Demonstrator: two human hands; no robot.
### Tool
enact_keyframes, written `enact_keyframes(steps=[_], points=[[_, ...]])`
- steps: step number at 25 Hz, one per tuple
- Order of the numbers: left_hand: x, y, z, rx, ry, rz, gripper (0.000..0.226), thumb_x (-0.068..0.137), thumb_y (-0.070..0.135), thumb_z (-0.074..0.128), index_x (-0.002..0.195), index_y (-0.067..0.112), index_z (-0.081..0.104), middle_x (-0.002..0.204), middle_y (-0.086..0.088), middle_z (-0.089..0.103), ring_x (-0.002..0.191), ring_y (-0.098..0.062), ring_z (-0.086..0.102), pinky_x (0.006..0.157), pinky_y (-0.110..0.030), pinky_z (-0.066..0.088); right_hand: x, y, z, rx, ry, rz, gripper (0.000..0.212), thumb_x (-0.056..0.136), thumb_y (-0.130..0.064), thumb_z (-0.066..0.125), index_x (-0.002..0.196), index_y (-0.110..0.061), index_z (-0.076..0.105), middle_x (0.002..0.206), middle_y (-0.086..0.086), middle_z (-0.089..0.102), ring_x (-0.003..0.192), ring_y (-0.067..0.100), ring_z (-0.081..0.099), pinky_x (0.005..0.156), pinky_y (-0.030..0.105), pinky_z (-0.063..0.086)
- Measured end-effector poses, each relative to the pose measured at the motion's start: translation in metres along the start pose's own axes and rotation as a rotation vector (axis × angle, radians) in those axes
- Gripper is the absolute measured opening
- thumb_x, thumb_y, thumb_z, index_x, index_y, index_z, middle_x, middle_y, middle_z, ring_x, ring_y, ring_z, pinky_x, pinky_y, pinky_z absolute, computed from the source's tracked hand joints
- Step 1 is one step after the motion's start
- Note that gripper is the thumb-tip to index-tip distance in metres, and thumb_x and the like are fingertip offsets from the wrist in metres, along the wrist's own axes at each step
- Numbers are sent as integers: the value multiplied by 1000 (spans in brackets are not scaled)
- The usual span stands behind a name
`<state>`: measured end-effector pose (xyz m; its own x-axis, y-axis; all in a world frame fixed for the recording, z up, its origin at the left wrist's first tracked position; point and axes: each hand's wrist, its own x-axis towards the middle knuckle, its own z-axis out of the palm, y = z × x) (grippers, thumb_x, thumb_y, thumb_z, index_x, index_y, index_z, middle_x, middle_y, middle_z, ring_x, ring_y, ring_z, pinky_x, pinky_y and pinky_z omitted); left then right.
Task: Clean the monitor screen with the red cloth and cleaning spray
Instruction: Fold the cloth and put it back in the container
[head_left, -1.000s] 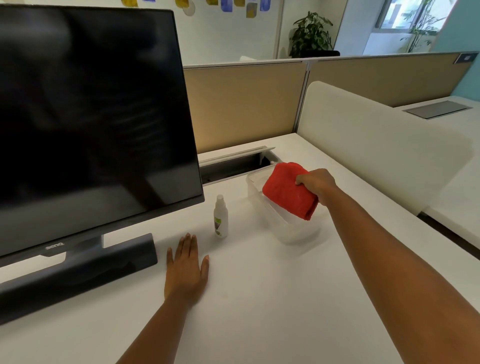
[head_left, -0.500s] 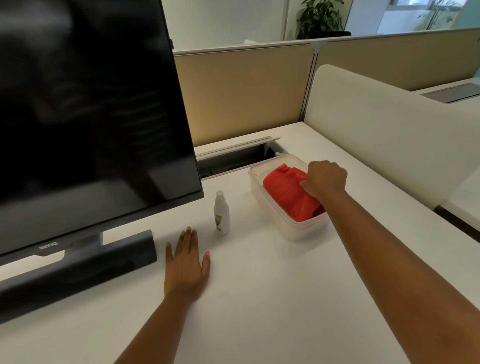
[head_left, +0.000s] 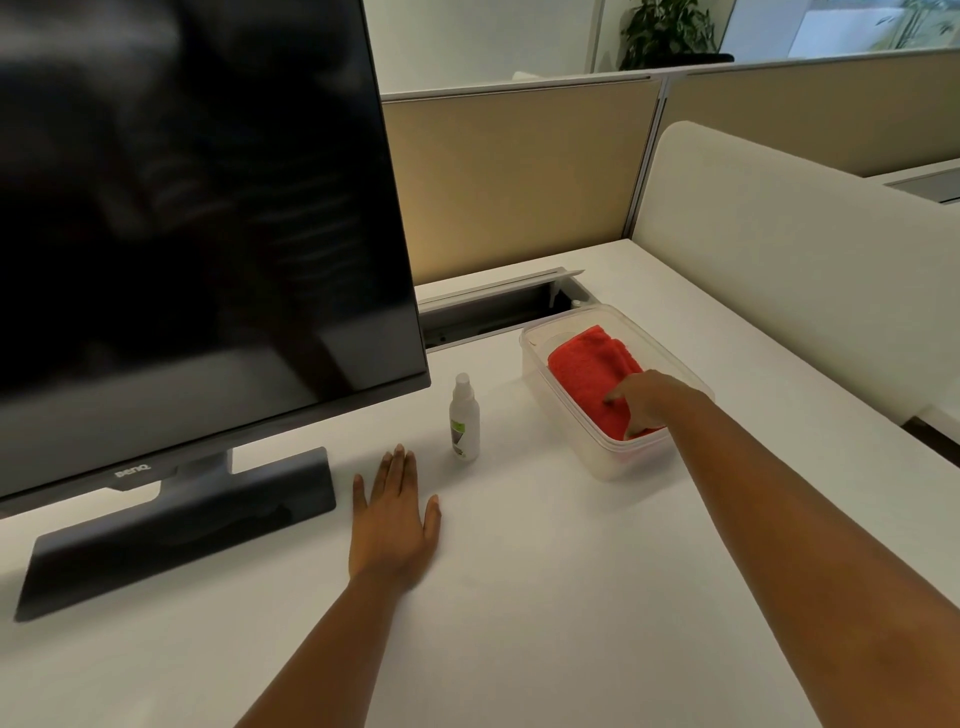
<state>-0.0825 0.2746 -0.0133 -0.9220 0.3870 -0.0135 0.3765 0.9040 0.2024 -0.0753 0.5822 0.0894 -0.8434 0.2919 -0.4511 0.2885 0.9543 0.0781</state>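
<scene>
Meanwhile, the red cloth (head_left: 592, 371) is pressed down inside the clear tub (head_left: 618, 462) by the loosely opened right hand (head_left: 647, 402), while the left hand (head_left: 395, 514) is laid flat and empty on the worktop (head_left: 545, 597) near the spray bottle (head_left: 464, 418).

Clear plastic tub (head_left: 644, 457) on the white desk (head_left: 519, 597); tan partition (head_left: 519, 176) behind (potted plant (head_left: 667, 31) beyond).

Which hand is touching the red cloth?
The right hand, reaching into the clear box onto the red cloth. The left hand lies flat on the desk.
</scene>
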Motion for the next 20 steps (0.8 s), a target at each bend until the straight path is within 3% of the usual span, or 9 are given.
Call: enact_keyframes(steps=[5, 6, 10, 11, 13, 15, 20], points=[[0, 1, 0, 1, -9, -4, 61, 95, 42, 14, 142, 14, -14, 155, -2, -13, 142, -16, -13, 115, -41, -12, 2, 3, -1, -45, -27, 4, 53, 83, -25, 64, 133, -20, 46, 136, 11, 45, 122, 30, 45, 103, 36, 39], [0, 1, 0, -2, -11, -3, 61, 95, 42, 14, 142, 15, -15, 155, -2, -14, 142, -16, -14, 116, -41, -12, 2, 0, -5, -13, 34, 6, 49, 83, -23, 64, 129, -19, 51, 135, 10, 48, 121, 29, 47, 102, 36, 40], [0, 0, -1, -9, -12, -2, 62, 95, 43, 14, 142, 15, -14, 155, -2, -13, 142, -16, -14, 116, -41, -12, -7, -44, -20, 529, 678, -54, 21, 87, -17, 57, 105, -12, 68, 109, 10, 68, 99, 25, 62, 86, 26, 44], [-1, 0, -1, -11, -10, -4, 62, 95, 43, 14, 142, 15, -14, 155, -2, -13, 142, -16, -14, 116, -41, -12, -12, -63, -22, 667, 703, -138, 20, 86, -19, 61, 101, -11, 69, 102, 9, 71, 93, 23, 64, 81, 25, 45], [-1, 1, -2, -15, -14, -8, 62, 94, 44, 14, 142, 15, -14, 155, -2, -14, 142, -16, -14, 115, -41, -12, -21, -99, -22, 837, 522, -297, 30, 78, -31, 70, 103, -14, 67, 100, 6, 70, 88, 17, 64, 76, 24, 48], [-1, 1, -3, -11, -19, -12, 63, 94, 44, 14, 142, 15, -14, 155, -2, -14, 142, -16, -14, 115, -41, -13, -21, -126, -17, 849, 348, -338, 48, 72, -40, 74, 112, -18, 61, 111, 4, 65, 89, 14, 59, 73, 23, 47], [-1, 2, -3, 1, -14, -13, 62, 94, 44, 14, 142, 14, -13, 155, -2, -12, 142, -17, -12, 116, -42, -10, -11, -145, 0, 677, 372, -296, 52, 72, -29, 76, 118, -16, 56, 124, 8, 59, 105, 24, 57, 88, 32, 49]])
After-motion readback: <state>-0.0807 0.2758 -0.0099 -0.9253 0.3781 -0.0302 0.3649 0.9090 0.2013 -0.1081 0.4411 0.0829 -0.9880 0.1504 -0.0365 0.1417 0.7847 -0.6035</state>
